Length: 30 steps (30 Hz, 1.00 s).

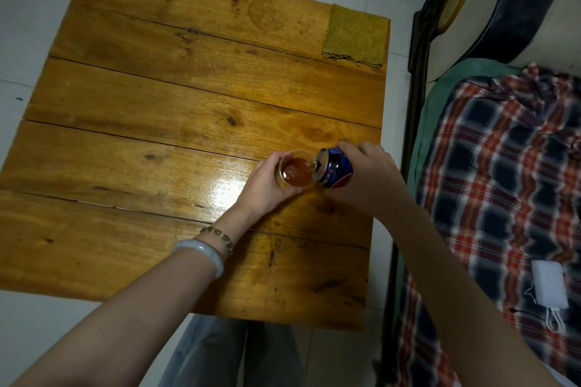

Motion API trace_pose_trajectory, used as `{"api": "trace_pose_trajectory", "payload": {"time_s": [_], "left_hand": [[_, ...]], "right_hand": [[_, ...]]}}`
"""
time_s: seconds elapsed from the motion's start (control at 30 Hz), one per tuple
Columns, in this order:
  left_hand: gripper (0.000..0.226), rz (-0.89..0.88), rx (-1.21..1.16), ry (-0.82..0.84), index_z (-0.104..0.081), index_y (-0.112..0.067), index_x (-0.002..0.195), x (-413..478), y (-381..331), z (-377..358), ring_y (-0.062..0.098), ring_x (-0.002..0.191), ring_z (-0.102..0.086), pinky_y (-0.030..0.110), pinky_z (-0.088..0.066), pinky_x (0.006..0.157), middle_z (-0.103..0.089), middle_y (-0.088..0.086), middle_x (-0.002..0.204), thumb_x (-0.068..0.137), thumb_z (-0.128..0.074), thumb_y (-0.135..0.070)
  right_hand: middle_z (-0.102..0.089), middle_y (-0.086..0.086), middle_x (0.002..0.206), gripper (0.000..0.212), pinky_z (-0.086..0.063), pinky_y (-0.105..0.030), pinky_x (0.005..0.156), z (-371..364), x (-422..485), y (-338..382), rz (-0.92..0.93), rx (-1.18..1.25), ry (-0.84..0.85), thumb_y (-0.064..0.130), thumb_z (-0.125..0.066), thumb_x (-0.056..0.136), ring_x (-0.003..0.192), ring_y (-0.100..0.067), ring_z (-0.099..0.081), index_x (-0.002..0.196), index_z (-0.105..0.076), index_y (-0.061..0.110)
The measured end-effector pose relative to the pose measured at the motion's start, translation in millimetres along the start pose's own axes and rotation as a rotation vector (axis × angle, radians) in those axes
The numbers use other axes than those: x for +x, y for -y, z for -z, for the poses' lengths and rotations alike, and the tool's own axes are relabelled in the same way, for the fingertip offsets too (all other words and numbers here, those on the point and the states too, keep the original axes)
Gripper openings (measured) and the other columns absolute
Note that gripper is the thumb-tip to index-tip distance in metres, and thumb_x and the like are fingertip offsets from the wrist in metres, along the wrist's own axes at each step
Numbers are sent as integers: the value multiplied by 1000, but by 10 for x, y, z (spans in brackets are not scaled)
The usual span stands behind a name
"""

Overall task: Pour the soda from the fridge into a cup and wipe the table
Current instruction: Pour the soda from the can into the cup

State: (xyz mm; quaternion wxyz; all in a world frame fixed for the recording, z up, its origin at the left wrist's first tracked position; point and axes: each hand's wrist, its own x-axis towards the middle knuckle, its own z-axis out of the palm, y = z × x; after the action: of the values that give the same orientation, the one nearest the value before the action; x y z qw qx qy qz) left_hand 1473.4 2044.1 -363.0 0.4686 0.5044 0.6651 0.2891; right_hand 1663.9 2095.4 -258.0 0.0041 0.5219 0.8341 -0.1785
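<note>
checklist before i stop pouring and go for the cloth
1. Cup hold: left hand grips the clear plastic cup: ok.
2. Can hold: right hand grips the blue soda can, mouth over the cup's rim: ok.
3. Room left in the cup: cannot tell.
4. Reach: yellow-green woven cloth lies free at the far right corner: ok.
5. Spills on the wooden plank table: cannot tell, glare beside the cup.

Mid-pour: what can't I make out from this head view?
Head view only:
How full the can is: hidden by its wall and the right hand.
Base and left side of the cup: covered by the left hand.
Can's label text: too small.
Any spill on the table by the cup: lost in glare.
</note>
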Motion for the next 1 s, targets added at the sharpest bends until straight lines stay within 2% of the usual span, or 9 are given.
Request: {"api": "trace_pose_trajectory", "payload": {"time_s": [0.2,0.67,0.9,1.0], "left_hand": [[70,-2,2,-6,-47,-26,125,-5,-25,8,11,118,-48,32,-42,101,-54,-3,125,65,-84,-30],[69,-1,8,-4,-47,-25,125,-9,-27,7,11,118,-48,31,-42,101,-55,-3,124,66,-84,-26],[69,-8,4,-9,-48,-24,125,-17,-50,11,9,115,-48,22,-39,95,-55,-4,124,67,-84,-25],[69,-6,3,-6,-47,-23,125,-17,-38,10,9,116,-48,24,-40,97,-54,-3,124,67,-84,-25]], "right_hand": [[-57,-13,106,74,-34,-30,78,24,-1,15,5,-11,1,37,-79,64,94,-27,-51,126,-52,9],[-55,-11,108,76,-38,-33,82,40,8,26,-5,-18,35,39,-78,64,96,-26,-50,128,-49,12],[-55,-10,110,76,-36,-32,82,58,9,27,-15,-24,46,39,-77,65,99,-25,-49,129,-48,13],[-54,-10,111,76,-34,-31,83,58,4,28,-19,-30,53,41,-76,65,100,-25,-48,130,-47,14]]}}
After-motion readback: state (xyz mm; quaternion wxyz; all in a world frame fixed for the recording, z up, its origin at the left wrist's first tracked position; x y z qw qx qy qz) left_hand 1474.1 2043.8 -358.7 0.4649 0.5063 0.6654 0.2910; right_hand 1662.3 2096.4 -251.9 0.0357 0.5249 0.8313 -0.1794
